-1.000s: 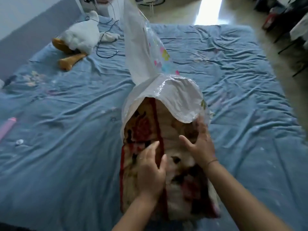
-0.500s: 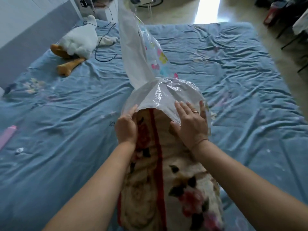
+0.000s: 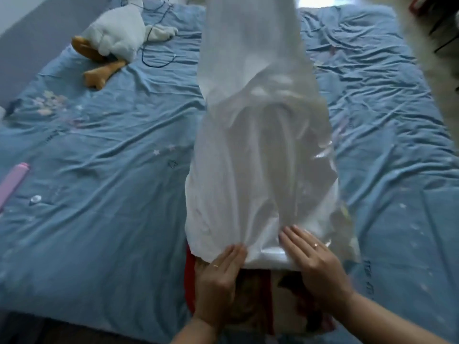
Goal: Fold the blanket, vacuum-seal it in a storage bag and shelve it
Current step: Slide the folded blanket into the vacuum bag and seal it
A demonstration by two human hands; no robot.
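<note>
The folded floral blanket (image 3: 255, 296), cream with a red stripe, lies lengthwise on the blue bed, and only its near end shows. A translucent white storage bag (image 3: 260, 157) covers the rest, and its far end stands up. My left hand (image 3: 218, 276) holds the bag's open rim at the left, fingers lying on top of the plastic. My right hand (image 3: 315, 264) holds the rim at the right, fingers spread over the plastic and thumb tucked under the edge.
Wrinkled blue bedsheet (image 3: 99, 194) spreads on both sides. A white plush goose (image 3: 116, 33) and a black cable (image 3: 159, 53) lie at the far left. A pink tube (image 3: 13, 180) and a small clear piece (image 3: 34, 199) sit by the left edge.
Both hands have drawn the bag's rim toward me along the blanket. Far more of the blanket is now covered, and only its near end sticks out.
</note>
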